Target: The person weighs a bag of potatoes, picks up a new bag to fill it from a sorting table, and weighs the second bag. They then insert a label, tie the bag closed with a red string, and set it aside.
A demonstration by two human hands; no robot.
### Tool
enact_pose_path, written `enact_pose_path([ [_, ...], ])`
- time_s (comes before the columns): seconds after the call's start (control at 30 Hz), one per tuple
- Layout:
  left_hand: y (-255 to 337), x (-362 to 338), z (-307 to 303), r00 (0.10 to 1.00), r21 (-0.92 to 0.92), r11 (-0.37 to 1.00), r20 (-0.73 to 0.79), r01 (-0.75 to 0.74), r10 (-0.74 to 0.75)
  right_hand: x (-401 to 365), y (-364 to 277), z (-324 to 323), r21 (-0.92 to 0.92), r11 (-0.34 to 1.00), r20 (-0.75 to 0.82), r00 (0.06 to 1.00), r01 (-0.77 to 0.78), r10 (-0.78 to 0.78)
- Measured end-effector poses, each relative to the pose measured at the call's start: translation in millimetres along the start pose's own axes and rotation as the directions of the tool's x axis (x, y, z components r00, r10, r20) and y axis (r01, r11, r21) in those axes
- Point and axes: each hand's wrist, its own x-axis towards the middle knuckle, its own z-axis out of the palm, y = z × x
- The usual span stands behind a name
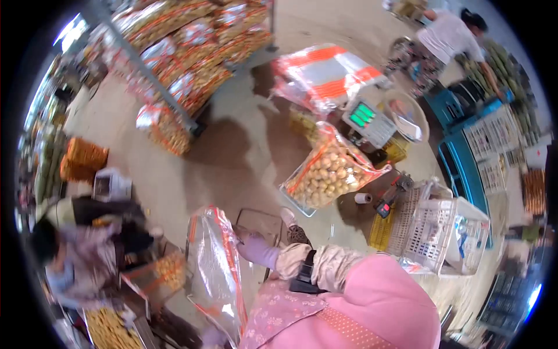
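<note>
A clear plastic bag with orange stripes (pixel 216 264) hangs stretched out in front of me, and I see no produce in it. My right hand (pixel 258 251), in a purple glove, is closed on its upper orange edge. At the bottom of the view my left hand (pixel 214 337), in a matching glove, is at the bag's lower end; its fingers are partly hidden and dim. A thin metal frame (pixel 258 212) stands behind the bag. Farther off, a filled bag of round, potato-like produce (pixel 331 174) leans in a metal stand.
A scale with green digits (pixel 363 116) stands beside a stack of striped bags (pixel 328 72). White crates (pixel 430 232) are at right. Filled bags (pixel 192 46) are piled on a rack. One person (pixel 87 250) works at left by a bin of produce (pixel 110 328); another (pixel 444 41) bends at upper right.
</note>
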Motion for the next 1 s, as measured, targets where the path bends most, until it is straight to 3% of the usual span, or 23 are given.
enact_pose_path([
  [0.07, -30.2, 10.8, -24.4, 0.906, 0.364, 0.83, 0.136, -0.422, 0.401, -46.0, -35.1, -5.8, -0.07, 0.965, 0.291, 0.93, 0.253, -0.223],
  [0.1, 27.3, -2.9, -7.2, 0.986, 0.62, 0.768, 0.061, -0.161, 0.157, -61.3, -41.5, -0.5, -0.041, 0.959, 0.372, 0.895, 0.281, -0.246],
  [0.13, 24.4, 13.0, 0.8, 0.963, 0.172, 0.948, 0.097, -0.267, 0.253, -72.9, -46.9, 5.0, -0.058, 0.922, 0.468, 0.826, 0.383, -0.313],
  [0.17, 108.4, -13.0, 33.2, 0.993, -0.393, 0.92, 0.106, -0.004, 0.049, -83.9, -52.3, 13.6, -0.06, 0.873, 0.552, 0.745, 0.484, -0.375],
  [0.2, 125.6, -5.7, 39.4, 0.978, -0.595, 0.802, 0.191, 0.049, 0.082, -91.9, -54.3, 24.6, -0.022, 0.859, 0.606, 0.691, 0.511, -0.395],
  [0.23, 148.1, -3.7, 47.0, 0.979, -0.499, 0.866, 0.194, 0.035, 0.071, -93.5, -52.5, 35.6, -0.024, 0.797, 0.618, 0.636, 0.603, -0.462],
  [0.27, 162.9, 1.8, 49.5, 0.942, -0.494, 0.867, 0.316, 0.063, 0.112, -94.8, -50.7, 43.7, -0.031, 0.728, 0.618, 0.586, 0.685, -0.525],
  [0.3, 148.9, 13.5, 50.3, 0.961, -0.13, 0.98, 0.213, -0.154, 0.179, -98.1, -49.4, 48.3, -0.042, 0.682, 0.681, 0.521, 0.73, -0.514],
  [0.33, 154.2, 10.3, 53.3, 0.965, -0.152, 0.976, 0.188, -0.156, 0.183, -100.2, -50.6, 50.2, -0.032, 0.668, 0.7, 0.494, 0.743, -0.516],
  [0.4, 159.8, 2.6, 59.8, 0.984, 0.404, 0.899, 0.02, -0.17, 0.177, -104.4, -51.3, 49.9, -0.034, 0.61, 0.789, 0.396, 0.792, -0.469],
  [0.47, 133.0, 6.9, 54.5, 0.987, 0.349, 0.927, -0.032, -0.134, 0.155, -105.1, -53.0, 42.7, 0.083, 0.692, 0.818, 0.348, 0.718, -0.459],
  [0.5, 120.9, 6.7, 53.7, 0.997, 0.024, 0.997, 0.033, -0.077, 0.077, -105.4, -53.1, 40.2, 0.188, 0.766, 0.829, 0.319, 0.615, -0.459],
  [0.53, 108.5, 5.6, 54.4, 0.993, -0.298, 0.955, 0.117, 0.011, 0.026, -103.9, -49.9, 40.8, 0.187, 0.769, 0.837, 0.31, 0.612, -0.451],
  [0.57, 94.8, 0.1, 60.3, 0.993, -0.31, 0.951, 0.113, 0.015, 0.021, -100.3, -45.8, 42.9, 0.148, 0.764, 0.86, 0.3, 0.628, -0.413],
  [0.63, 93.2, -15.9, 76.8, 0.969, -0.108, 0.972, 0.11, -0.208, 0.219, -91.9, -69.9, 42.5, 0.003, 0.781, 0.935, 0.275, 0.625, -0.223],
  [0.67, 97.0, -22.1, 77.8, 0.97, -0.116, 0.971, 0.097, -0.21, 0.221, -94.8, -77.4, 45.3, 0.007, 0.775, 0.939, 0.262, 0.632, -0.223],
  [0.73, 119.4, -50.1, 74.6, 0.99, 0.007, 0.99, 0.009, -0.142, 0.142, -106.3, -82.4, 49.9, 0.067, 0.59, 0.922, 0.177, 0.805, -0.345],
  [0.77, 86.6, -32.1, 73.4, 0.957, 0.355, 0.913, -0.128, -0.199, 0.258, -111.1, -81.2, 47.5, 0.103, 0.49, 0.871, 0.159, 0.866, -0.465],
  [0.8, 82.6, -34.2, 65.5, 0.957, 0.349, 0.918, -0.142, -0.19, 0.252, -107.1, -68.6, 47.5, 0.116, 0.486, 0.874, 0.143, 0.866, -0.464],
  [0.87, 76.7, -38.4, 56.1, 0.887, 0.489, 0.834, -0.226, -0.255, 0.403, -93.8, -31.9, 51.7, 0.182, 0.89, 0.898, 0.297, 0.419, -0.323],
  [0.9, 77.9, -43.6, 56.9, 0.887, 0.481, 0.842, -0.239, -0.244, 0.394, -93.3, -33.1, 50.7, -0.035, 0.997, 0.872, 0.486, -0.066, 0.063],
  [0.93, 78.7, -50.1, 59.5, 0.892, 0.506, 0.824, -0.207, -0.255, 0.403, -88.6, -34.2, 52.5, -0.042, 0.997, 0.879, 0.471, -0.063, 0.067],
  [1.0, 86.1, -62.1, 67.8, 0.895, 0.528, 0.809, -0.185, -0.258, 0.406, -69.2, -41.1, 65.1, 0.063, 0.764, 0.864, 0.417, -0.642, 0.28],
])
